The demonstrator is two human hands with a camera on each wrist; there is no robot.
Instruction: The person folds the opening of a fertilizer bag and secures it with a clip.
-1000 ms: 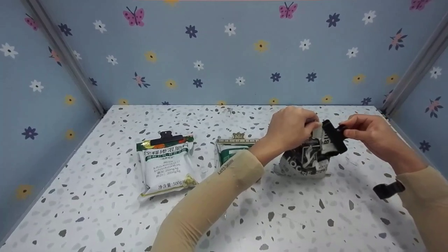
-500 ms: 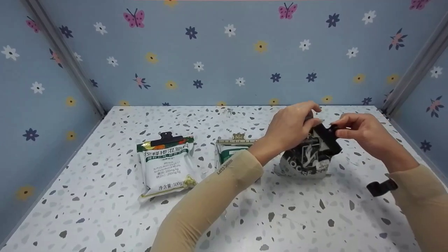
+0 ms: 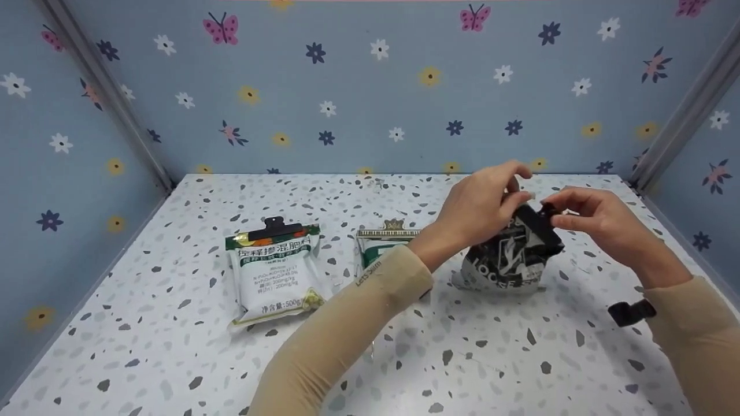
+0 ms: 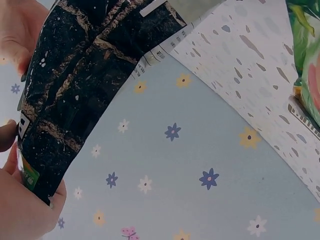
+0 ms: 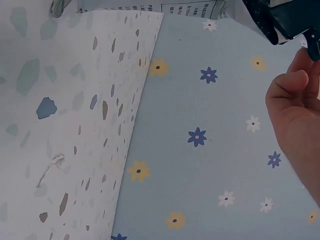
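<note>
In the head view a black-and-grey printed bag (image 3: 506, 268), lettered "LOOSE", stands at the right of the table with its top folded over. My left hand (image 3: 480, 202) grips the top edge from the left; in the left wrist view its fingers (image 4: 27, 210) wrap the dark bag's end. Between thumb and fingers, my right hand (image 3: 601, 225) pinches the handle of a black clip (image 3: 549, 224) at the bag's right top edge. The right wrist view catches that clip (image 5: 299, 20) at its upper right corner, just above the fingers.
A white bag (image 3: 272, 277) with a black clip (image 3: 274, 230) on its top lies at left. Behind my left forearm, a green-and-white bag (image 3: 376, 254) bears a gold crown-topped clip (image 3: 393, 231). A blue flowered wall (image 3: 358, 69) rises behind the speckled table (image 3: 191, 346).
My right hand has moved left with the clip, which now sits further over the folded top. My left hand has lifted slightly, its fingers raised off the front of the fold.
</note>
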